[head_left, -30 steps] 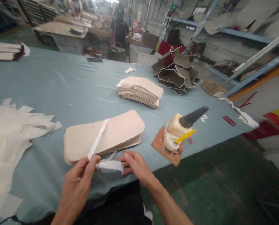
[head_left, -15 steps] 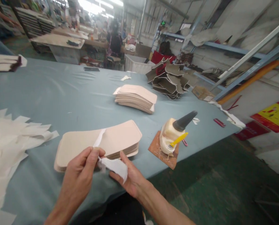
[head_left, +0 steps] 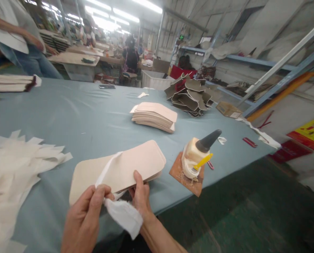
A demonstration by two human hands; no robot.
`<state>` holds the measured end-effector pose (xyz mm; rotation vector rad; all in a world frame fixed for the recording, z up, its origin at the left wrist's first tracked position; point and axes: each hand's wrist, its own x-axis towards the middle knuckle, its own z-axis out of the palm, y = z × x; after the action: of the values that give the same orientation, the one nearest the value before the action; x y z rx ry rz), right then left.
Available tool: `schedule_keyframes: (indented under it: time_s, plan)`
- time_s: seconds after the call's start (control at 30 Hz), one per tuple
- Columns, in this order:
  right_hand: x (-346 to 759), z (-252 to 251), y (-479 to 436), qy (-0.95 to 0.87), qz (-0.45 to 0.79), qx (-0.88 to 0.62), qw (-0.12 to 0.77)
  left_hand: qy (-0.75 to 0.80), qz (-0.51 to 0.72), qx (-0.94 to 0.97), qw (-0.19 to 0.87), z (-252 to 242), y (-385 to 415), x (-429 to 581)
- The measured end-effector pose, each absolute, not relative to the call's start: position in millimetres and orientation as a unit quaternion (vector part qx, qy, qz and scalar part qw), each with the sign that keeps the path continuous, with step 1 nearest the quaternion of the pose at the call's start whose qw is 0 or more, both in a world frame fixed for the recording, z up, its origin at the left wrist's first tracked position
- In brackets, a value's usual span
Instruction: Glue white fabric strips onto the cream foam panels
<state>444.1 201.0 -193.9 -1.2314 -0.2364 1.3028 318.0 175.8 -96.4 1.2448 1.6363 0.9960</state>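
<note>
Panels (head_left: 136, 161) stacked beyond left hand (head_left: 87, 212), which pinches white strip (head_left: 108, 168) across them, right hand (head_left: 141, 197) clasping their near edge.

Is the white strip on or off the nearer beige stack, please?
On: the white strip crosses the top of the nearer beige stack, and the left hand pinches it.

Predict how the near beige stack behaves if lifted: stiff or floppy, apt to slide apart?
The near beige stack likely lifts fairly stiff: its top shows no folds. It may hold together mid-length, where the white strip crosses it, pinched by the left hand. Its ends could fan, since no strip crosses the top there.
</note>
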Motion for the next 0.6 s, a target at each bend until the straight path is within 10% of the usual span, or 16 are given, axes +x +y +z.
schedule_keyframes:
  time_s: [0.6]
  plan:
    - [522.7, -181.8, 202.8, -0.243, 0.401, -0.569, 0.675, 0.410, 0.393, 0.160, 0.807, -80.2, 230.9, 247.6]
